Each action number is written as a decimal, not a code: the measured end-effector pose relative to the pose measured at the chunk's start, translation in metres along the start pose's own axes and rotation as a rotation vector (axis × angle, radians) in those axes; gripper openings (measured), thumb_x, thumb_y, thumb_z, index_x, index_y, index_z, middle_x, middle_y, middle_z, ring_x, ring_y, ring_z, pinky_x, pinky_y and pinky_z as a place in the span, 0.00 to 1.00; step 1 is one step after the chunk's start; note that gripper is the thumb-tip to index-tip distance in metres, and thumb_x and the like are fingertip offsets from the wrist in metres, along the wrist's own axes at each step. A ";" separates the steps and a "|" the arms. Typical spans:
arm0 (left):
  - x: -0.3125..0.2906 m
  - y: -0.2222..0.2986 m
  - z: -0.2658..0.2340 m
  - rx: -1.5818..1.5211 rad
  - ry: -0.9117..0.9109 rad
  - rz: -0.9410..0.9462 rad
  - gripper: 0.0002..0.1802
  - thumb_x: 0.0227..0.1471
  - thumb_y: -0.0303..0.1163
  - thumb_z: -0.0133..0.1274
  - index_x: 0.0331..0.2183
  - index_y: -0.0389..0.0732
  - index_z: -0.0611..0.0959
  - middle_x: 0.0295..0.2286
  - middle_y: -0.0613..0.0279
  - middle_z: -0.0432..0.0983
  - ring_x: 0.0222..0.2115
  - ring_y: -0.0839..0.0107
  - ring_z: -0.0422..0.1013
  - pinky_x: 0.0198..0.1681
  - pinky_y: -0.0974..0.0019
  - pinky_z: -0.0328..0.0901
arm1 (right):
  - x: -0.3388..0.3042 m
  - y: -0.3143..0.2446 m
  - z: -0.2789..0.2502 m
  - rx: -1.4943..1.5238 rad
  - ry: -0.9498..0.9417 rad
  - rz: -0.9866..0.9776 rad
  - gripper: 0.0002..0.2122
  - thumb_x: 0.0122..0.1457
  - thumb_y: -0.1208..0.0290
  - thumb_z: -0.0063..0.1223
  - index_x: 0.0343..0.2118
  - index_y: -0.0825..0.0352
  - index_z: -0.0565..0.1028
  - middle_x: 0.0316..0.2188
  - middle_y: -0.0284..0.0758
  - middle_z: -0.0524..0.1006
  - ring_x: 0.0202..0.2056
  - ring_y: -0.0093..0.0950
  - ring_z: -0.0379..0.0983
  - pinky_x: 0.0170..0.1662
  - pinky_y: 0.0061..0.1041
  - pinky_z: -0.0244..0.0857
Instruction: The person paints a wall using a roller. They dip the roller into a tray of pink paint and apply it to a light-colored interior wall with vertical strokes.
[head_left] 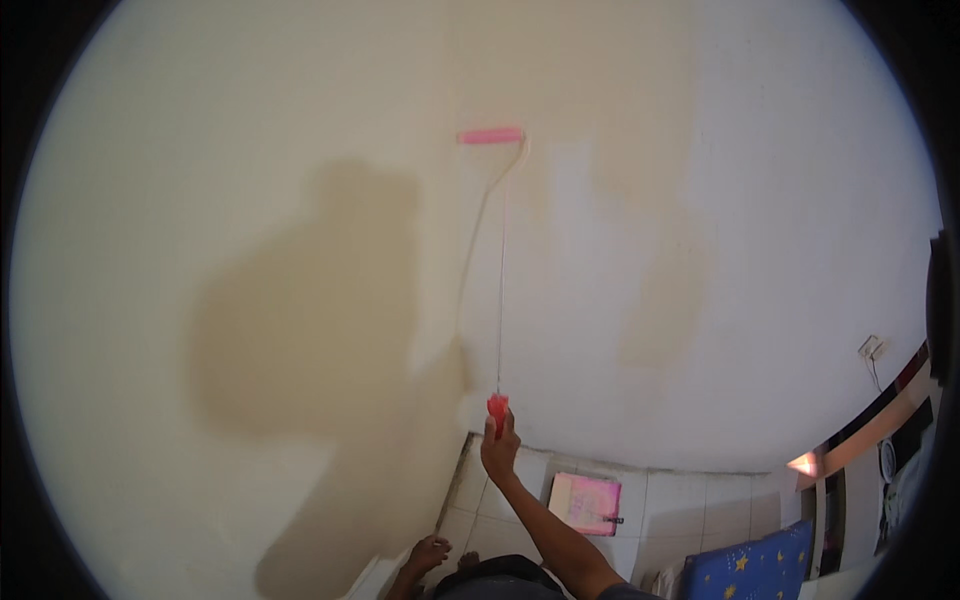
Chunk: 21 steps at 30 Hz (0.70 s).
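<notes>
My right hand [500, 447] is closed around the red handle of a paint roller [491, 135], its arm stretched forward. The long thin frame rises to a pink roller sleeve, which lies level against the upper wall near the corner. Cream paint patches [664, 305] cover parts of the white wall [790, 230] around and right of the roller. Low at the lower edge, my left hand [430, 553] hangs beside the left wall with loosely bent fingers and nothing visible in it.
A cream wall [110, 250] with my shadow on it stands at left. On the tiled floor lies a square tray [585, 503] smeared pink and cream. A blue star-patterned panel [750, 565] is at lower right. A wall socket [871, 348] with a cord sits at right, above dark furniture.
</notes>
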<state>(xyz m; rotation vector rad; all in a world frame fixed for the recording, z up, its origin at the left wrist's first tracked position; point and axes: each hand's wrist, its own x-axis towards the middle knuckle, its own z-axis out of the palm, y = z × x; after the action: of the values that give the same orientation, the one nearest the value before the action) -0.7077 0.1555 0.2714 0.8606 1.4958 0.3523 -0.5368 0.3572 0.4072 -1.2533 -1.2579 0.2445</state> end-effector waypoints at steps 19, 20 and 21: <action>0.010 -0.063 0.093 0.388 0.214 -0.010 0.12 0.47 0.35 0.52 0.32 0.36 0.78 0.28 0.56 0.76 0.29 0.71 0.72 0.32 0.68 0.66 | -0.171 0.150 -0.575 -0.881 -0.845 0.674 0.17 0.51 0.59 0.52 0.36 0.68 0.68 0.24 0.49 0.73 0.28 0.49 0.71 0.31 0.45 0.64; 0.014 -0.065 0.103 0.418 0.233 -0.005 0.12 0.47 0.36 0.52 0.31 0.36 0.78 0.27 0.56 0.76 0.29 0.71 0.72 0.32 0.67 0.66 | -0.159 0.171 -0.596 -0.897 -0.881 0.682 0.17 0.51 0.60 0.52 0.36 0.68 0.68 0.25 0.50 0.73 0.29 0.49 0.70 0.33 0.44 0.64; 0.012 -0.070 0.110 0.353 0.219 -0.047 0.12 0.47 0.36 0.51 0.30 0.36 0.79 0.26 0.57 0.76 0.28 0.71 0.72 0.32 0.67 0.66 | -0.149 0.193 -0.612 -0.911 -0.923 0.687 0.17 0.50 0.60 0.53 0.36 0.69 0.69 0.26 0.50 0.73 0.30 0.49 0.70 0.34 0.44 0.64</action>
<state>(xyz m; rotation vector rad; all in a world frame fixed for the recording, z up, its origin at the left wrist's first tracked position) -0.6228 0.0866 0.1998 1.0889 1.8121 0.1517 -0.0131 -0.0243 0.2893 -2.5331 -1.7365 0.8861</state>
